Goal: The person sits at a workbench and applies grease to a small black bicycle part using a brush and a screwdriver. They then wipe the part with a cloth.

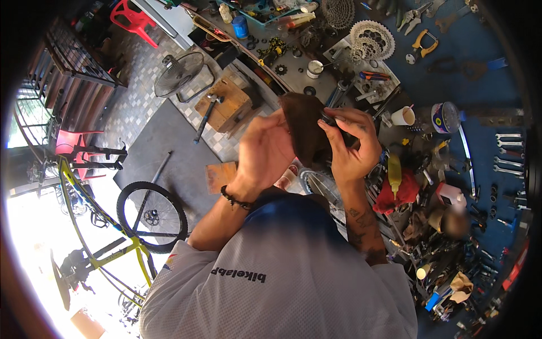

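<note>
A dark brown rag hangs between my hands in front of the workbench. My left hand holds its left side, palm turned up, with the fingertips hidden behind the cloth. Between thumb and fingers of my right hand is a small black round part, pinched against the rag's right edge. What kind of part it is, I cannot make out. Just beyond the right hand, silver metal tools lie on the bench.
The cluttered bench carries a chainring, a white paper cup, a clear jar and a yellow bottle. Wrenches hang at right. Left, a hammer rests on a wooden block, near a fan and yellow bike frame.
</note>
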Demonstrator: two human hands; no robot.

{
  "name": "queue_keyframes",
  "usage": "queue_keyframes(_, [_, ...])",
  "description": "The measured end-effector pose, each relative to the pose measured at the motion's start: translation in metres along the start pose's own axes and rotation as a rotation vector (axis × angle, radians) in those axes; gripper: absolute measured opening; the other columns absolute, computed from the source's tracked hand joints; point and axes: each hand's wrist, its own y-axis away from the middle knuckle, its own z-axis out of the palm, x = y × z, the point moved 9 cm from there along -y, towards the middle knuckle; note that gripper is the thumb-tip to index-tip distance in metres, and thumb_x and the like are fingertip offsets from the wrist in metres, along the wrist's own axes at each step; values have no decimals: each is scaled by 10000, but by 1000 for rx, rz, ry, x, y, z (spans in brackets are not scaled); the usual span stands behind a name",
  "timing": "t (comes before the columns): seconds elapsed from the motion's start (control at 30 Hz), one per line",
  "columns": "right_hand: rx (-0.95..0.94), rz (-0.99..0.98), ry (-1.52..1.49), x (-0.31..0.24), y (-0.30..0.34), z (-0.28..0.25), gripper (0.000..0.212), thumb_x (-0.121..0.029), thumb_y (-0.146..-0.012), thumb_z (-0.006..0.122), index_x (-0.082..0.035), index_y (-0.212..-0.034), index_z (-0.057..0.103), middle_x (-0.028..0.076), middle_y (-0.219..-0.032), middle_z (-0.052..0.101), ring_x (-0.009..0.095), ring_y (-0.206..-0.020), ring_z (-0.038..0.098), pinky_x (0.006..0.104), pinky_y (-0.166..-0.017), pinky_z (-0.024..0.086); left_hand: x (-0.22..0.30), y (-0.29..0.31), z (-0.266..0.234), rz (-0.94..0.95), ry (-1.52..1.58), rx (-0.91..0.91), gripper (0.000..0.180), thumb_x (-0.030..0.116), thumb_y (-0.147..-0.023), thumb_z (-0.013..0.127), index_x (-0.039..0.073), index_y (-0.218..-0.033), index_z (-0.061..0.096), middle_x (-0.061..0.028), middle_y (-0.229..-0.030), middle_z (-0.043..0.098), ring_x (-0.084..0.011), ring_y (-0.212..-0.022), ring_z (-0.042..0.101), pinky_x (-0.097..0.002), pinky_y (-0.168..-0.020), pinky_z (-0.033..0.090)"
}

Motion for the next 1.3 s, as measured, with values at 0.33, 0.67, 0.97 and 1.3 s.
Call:
queue_keyframes(0.33, [-114,-104,27,-15,-5,6,312,92,-756,843,-27,-991,677,119,-1059,786,304,-955,725,392,-845,572,3,4,-12,278,-461,155,403,43,-1012,693,30,-1398,577,-87,-1291,693,-149,-1150,671,-297,-973,559])
queue_keyframes(0.67, [-107,-101,-100,-17,-5,9,303,66,-759,856,-34,-979,675,103,-1046,795,302,-984,730,397,-866,577,2,6,-11,198,-277,251,186,92,-1096,573,-19,-1150,712,-85,-1059,766,-136,-901,745,-271,-807,617])
queue_keyframes(0.97, [-20,283,-642,5,4,10,321,113,-805,838,-27,-1012,636,151,-1119,731,208,-1005,708,325,-855,575,0,5,-22,118,-291,189,159,57,-1060,620,-21,-1165,710,-102,-1079,761,-147,-936,738,-283,-831,615])
queue_keyframes(1.3, [-63,638,-607,35,24,12,273,31,-918,780,17,-1172,679,84,-1155,650,120,-1011,643,247,-868,523,20,20,-3,267,-989,268,107,-5,-942,745,-30,-1043,722,-21,-918,744,-38,-793,651,-224,-671,518])
